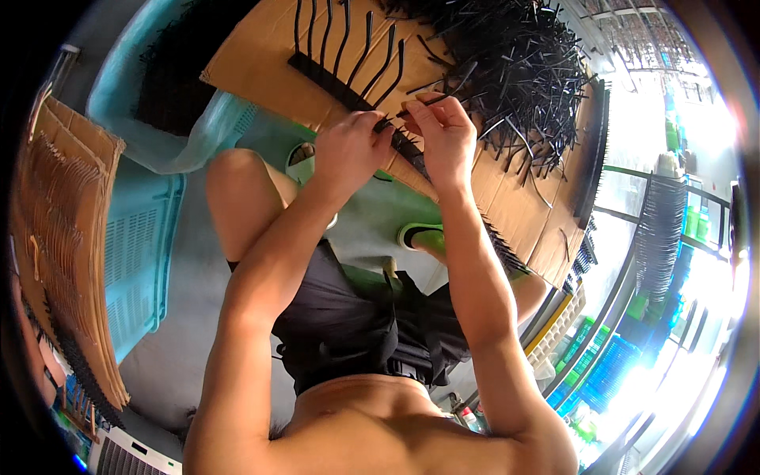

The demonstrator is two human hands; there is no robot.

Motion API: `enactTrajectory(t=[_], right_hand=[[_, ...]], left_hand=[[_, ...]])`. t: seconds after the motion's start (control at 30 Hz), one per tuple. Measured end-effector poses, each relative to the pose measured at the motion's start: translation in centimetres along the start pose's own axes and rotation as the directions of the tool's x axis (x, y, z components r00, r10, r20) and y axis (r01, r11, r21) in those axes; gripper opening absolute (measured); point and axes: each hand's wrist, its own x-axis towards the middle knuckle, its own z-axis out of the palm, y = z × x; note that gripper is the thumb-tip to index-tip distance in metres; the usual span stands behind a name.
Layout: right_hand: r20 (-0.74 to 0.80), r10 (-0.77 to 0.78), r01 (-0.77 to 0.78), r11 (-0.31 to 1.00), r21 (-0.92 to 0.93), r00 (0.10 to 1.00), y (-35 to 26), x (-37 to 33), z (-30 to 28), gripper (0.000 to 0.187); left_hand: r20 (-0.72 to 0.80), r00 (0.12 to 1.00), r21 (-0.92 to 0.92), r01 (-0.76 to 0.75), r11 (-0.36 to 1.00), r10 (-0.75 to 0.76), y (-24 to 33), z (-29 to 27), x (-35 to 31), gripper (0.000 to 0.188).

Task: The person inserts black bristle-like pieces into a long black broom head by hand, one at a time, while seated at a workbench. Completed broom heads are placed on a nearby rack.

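1. Nearest the camera, bare torso (364, 412) and black shorts (332, 324), then both forearms, up toward the cardboard-topped table (253, 55)
2. Left hand (348, 150) over the long black strip (326, 80) near the table edge, fingers narrow and curled; cannot tell around what
3. Right hand (445, 138) just beside, thumb and forefinger narrow, seemingly around a thin black piece (402, 114) above the same strip
4. Looks like fitting one piece into the strip, with part of the row already upright
5. Probably calls next for pressing it home in line, then taking another from the loose heap (522, 79)
6. Counted: two hands, one strip beneath, seven curved upright rods (347, 28); one heap, too tangled to count
7. At left, at least two blue baskets (138, 261)
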Motion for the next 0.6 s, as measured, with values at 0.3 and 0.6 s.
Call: enactTrajectory(t=[0.3,0.6], right_hand=[[-0.030,-0.031,0.029,0.998,-0.050,0.999,0.2,-0.2,0.8,0.012],[0.004,-0.137,0.130,0.930,-0.344,0.991,-0.3,-0.9,1.1,0.015]], left_hand=[[-0.005,0.987,0.018,-0.159,0.987,0.159,-0.3,0.4,0.5,0.008],[-0.039,0.990,0.002,-0.134,0.991,0.134,-0.6,0.9,0.2,0.007]])
